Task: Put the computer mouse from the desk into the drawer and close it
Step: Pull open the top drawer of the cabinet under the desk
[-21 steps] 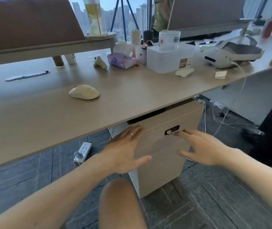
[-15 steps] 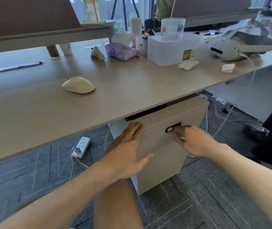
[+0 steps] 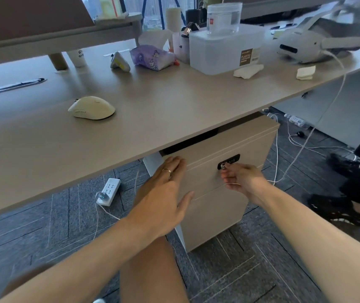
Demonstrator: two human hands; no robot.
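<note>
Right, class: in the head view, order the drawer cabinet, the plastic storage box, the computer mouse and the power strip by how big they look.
1. Drawer cabinet
2. Plastic storage box
3. Computer mouse
4. Power strip, though it lies farther off on the floor, so its true size is unsure.

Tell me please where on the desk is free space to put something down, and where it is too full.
The desk is bare between the computer mouse and its front edge, and also right of the mouse, up to the crumpled tissue. The back is crowded: plastic box, purple pack, headset.
</note>
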